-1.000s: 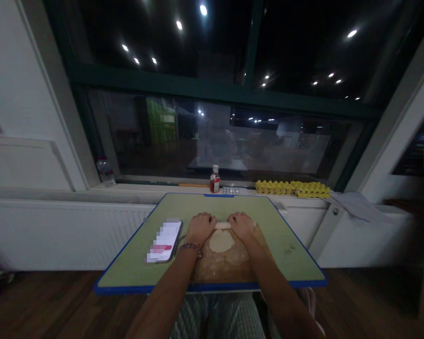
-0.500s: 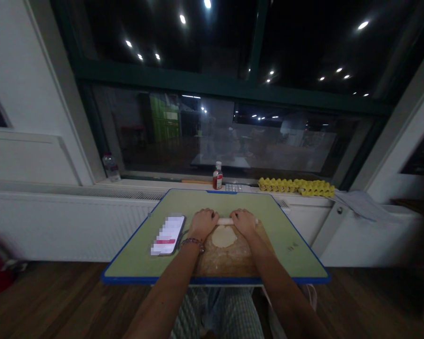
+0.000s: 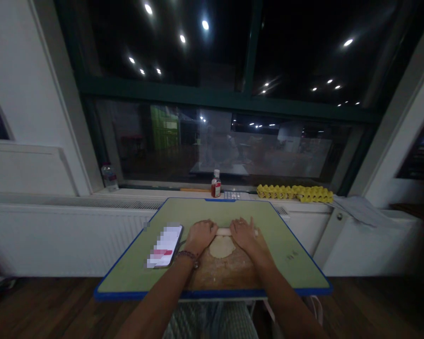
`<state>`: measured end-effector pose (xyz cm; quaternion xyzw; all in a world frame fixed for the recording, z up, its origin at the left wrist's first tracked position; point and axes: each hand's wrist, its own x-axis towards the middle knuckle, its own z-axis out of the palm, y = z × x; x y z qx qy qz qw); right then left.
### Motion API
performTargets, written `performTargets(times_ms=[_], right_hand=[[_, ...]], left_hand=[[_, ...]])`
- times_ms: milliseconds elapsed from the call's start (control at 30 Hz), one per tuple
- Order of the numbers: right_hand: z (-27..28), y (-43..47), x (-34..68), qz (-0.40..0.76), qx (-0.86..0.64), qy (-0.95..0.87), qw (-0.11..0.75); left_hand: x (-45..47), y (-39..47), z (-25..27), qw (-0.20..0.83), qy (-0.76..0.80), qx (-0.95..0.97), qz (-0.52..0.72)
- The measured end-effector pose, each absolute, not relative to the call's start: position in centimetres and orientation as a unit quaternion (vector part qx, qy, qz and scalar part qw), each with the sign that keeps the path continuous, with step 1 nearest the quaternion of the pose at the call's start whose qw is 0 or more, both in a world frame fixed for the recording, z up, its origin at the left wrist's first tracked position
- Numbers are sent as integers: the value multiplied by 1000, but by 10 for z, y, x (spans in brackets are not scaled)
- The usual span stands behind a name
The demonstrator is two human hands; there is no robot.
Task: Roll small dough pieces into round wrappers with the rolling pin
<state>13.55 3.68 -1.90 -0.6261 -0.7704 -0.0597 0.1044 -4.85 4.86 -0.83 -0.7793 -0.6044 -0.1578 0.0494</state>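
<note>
A pale rolling pin (image 3: 224, 231) lies crosswise at the far edge of a flat round of dough (image 3: 222, 247). My left hand (image 3: 202, 234) is curled over the pin's left part, with a beaded bracelet on the wrist. Over its right part rests my right hand (image 3: 243, 234), gripping it, with an outer finger raised off the wood. Between the two hands a short middle stretch of the pin shows. Beneath the dough is a brown wooden board (image 3: 221, 278), streaked with some flour. Both palms hide the pin's ends in part.
A phone (image 3: 165, 247) with its screen lit lies left on the green, blue-edged table (image 3: 127, 273). Along the windowsill stand a small red-labelled bottle (image 3: 216, 184), a clear plastic bottle (image 3: 109, 178), yellow egg cartons (image 3: 295, 193) and a grey cloth (image 3: 362, 209).
The view has tilted up, so the table sits lower in the picture. My right hand has spread its fingers slightly and lifted an outer one. Both hands stay on the rolling pin.
</note>
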Motion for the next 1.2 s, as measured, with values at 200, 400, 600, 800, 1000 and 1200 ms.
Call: performTargets(times_ms=[200, 400, 600, 800, 1000, 1200], right_hand=[[-1, -3, 133, -41, -626, -771, 108], [14, -13, 138, -16, -585, -805, 95], [21, 24, 143, -46, -616, -786, 36], [19, 34, 131, -45, -606, -794, 36], [0, 31, 121, 31, -626, -777, 59], [-8, 23, 122, 59, -640, -762, 79]], left_hand=[[-57, 26, -12, 55, -542, -815, -197], [-63, 5, -15, 35, -537, -817, -209], [-70, -6, -14, 14, -526, -828, -191], [-76, -21, -11, 9, -505, -843, -183], [-73, -41, 0, 34, -496, -852, -162], [-63, -16, 29, 2, -487, -867, -106]])
